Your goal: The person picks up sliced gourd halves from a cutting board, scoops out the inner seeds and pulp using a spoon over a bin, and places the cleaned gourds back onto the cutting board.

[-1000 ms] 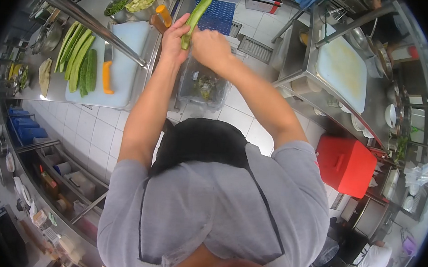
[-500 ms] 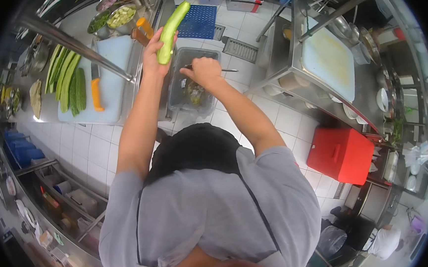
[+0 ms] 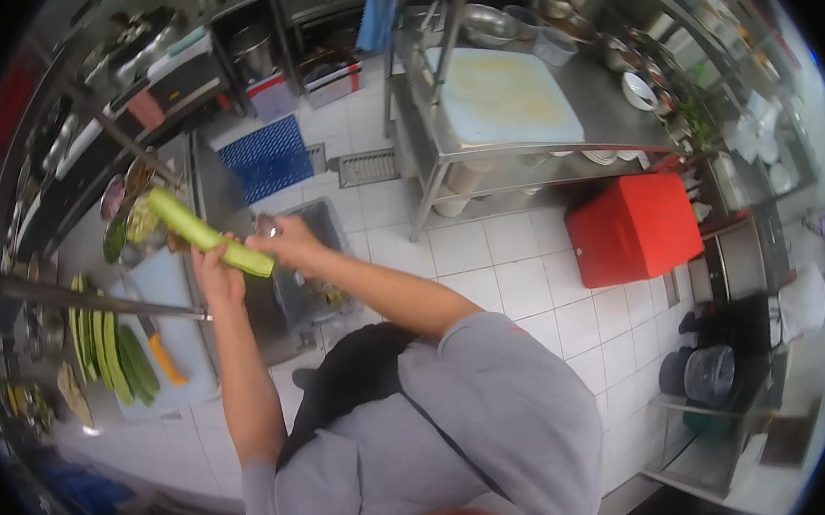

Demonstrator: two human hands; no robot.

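Gourd (image 3: 181, 218), long and pale green, lies slantwise in our left hand (image 3: 219, 280), above the inner edge of the steel table (image 3: 272, 319). The left hand is partly closed, fingers and thumb gripping the gourd toward its lower right end; the far end reaches across our view of the bowls. Our right hand (image 3: 287, 246) is curled nearly shut on a small metal tool (image 3: 266, 227), close beside that lower right end. Its shape is blurred, and we cannot tell whether it touches the gourd. Below the right hand is a see-through plastic tub (image 3: 321, 215), with scraps near its lower end. On the table to our left we note a pale blue cutting board (image 3: 198, 343), a knife with an orange handle (image 3: 167, 359) lying on it, and a row of long green pieces (image 3: 108, 346) side by side, some overlapping the board's left part. A flat, pale piece (image 3: 75, 395) lies left of the row. Beyond the board, a bowl of pale chopped pieces (image 3: 144, 227) stands among other bowls. Farther off: blue mat (image 3: 266, 159) on the tiled floor, red box (image 3: 632, 230) on our right, and another person (image 3: 801, 302) at the far right.
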